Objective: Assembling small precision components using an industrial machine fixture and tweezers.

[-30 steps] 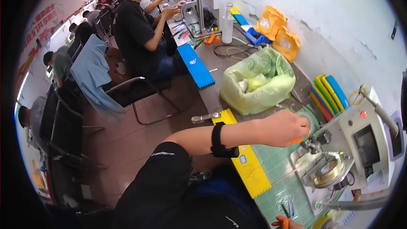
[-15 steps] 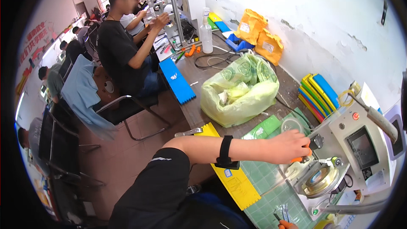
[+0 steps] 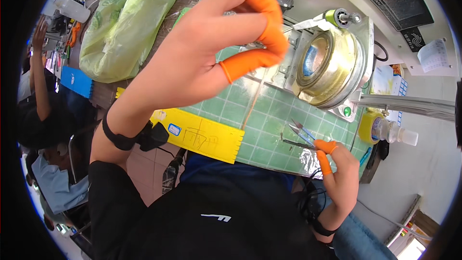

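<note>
My left hand [image 3: 202, 43], with orange finger cots, is raised in front of the tape machine [image 3: 308, 24]. Its fingertips are pressed together, and what lies between them, if anything, is hidden. Just right of them is a wide roll of clear tape [image 3: 332, 67] with a blue core. Lower right, my right hand [image 3: 341, 173], also in orange cots, pinches slim black tweezers [image 3: 298, 143] over the green mat. Close by the tweezers, a pointed blue-and-silver tool [image 3: 304, 132] lies on the mat. A thin pale strand [image 3: 254, 101] runs below my left hand.
A yellow notched board [image 3: 202, 137] lies along the near edge of the green cutting mat [image 3: 269, 139]. Left stand a pale green plastic bag [image 3: 127, 33] and a blue board [image 3: 77, 82]. A metal bar [image 3: 409, 102] and a clear bottle [image 3: 397, 132] are at the right; a co-worker sits far left.
The view has swung right and downward, bringing the machine nearer and my right hand with its tweezers fully into sight. My left hand now appears higher, its fingers still closed together.
</note>
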### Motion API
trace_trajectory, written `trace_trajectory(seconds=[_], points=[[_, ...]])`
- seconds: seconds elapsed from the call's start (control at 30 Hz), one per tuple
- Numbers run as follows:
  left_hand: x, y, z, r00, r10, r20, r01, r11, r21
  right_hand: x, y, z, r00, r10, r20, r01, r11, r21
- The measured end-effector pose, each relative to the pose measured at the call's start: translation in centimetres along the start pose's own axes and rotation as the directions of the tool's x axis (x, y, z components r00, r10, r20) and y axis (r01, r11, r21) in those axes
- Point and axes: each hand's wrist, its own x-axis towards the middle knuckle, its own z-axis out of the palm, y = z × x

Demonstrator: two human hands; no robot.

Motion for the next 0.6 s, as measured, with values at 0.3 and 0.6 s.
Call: trace_trajectory(seconds=[0.3,0.6], points=[[-1.2,-0.3,-1.4,0.995,-0.104,0.008,0.105,0.987,-0.120,0.0,0.3,0.7,0.997,0.042,-0.057,-0.043,0.999,-0.012],[-2.3,0.4,-0.8,0.995,-0.004,-0.098,0.044,0.911,0.410,1.2,-0.9,0.6,0.994,-0.021,-0.103,0.022,1.000,0.009]])
